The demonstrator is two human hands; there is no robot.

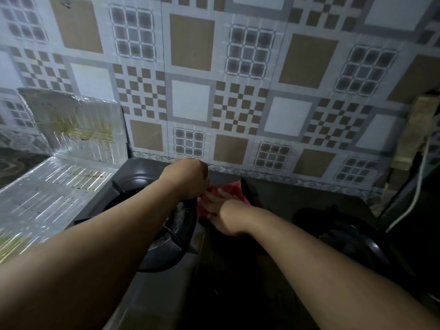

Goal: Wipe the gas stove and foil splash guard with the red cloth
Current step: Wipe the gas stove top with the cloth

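The dark gas stove (152, 289) fills the lower middle, with a left burner (176, 225) and a right burner (338, 232). A crumpled red cloth (229, 188) lies on the stove top between the burners, near the wall. My right hand (223, 214) presses on the cloth with straight, spread fingers. My left hand (188, 178) reaches across the left burner, its fingers curled at the far rim of the black pan support (133, 183), right beside the cloth's left edge; the fingertips are hidden. The foil splash guard (71, 129) stands left of the stove, with yellow-brown stains.
A patterned tiled wall (238, 91) rises right behind the stove. A folded foil panel (47, 194) lies flat to the stove's left. A white cable (414, 198) hangs at the far right beside dark objects.
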